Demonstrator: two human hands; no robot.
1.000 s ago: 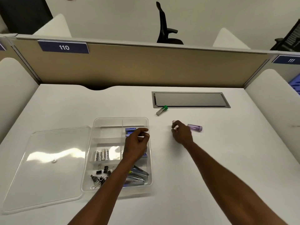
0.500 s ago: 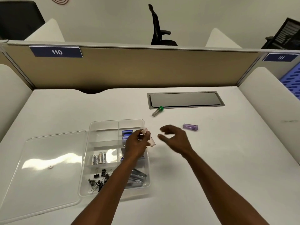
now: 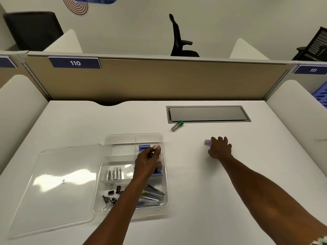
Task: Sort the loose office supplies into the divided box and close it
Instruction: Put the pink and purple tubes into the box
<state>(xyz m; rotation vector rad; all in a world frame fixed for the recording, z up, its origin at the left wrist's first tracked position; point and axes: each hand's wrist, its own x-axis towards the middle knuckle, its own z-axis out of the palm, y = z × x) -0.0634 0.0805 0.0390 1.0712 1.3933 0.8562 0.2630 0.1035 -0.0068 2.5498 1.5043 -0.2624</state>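
Holding batteries (image 3: 114,174), binder clips (image 3: 113,192) and a stapler (image 3: 150,195), the clear divided box (image 3: 130,137) sits open beside its lid (image 3: 53,183) on the surface (image 3: 221,191). Left hand (image 3: 147,160) pinches a small pale, possibly pink tube (image 3: 156,147) above it; right hand (image 3: 220,147), fingers spread, touches the purple tube (image 3: 208,142).

A dark blue plate (image 3: 75,62) is sitting on the top edge of the tan desk divider (image 3: 159,80) at the left, showing "110" in white. A second blue plate (image 3: 312,70), on the next divider at the far right, is showing "111". Print on the small blue packet (image 3: 144,147) in the clear box (image 3: 131,137) is staying too small to read.
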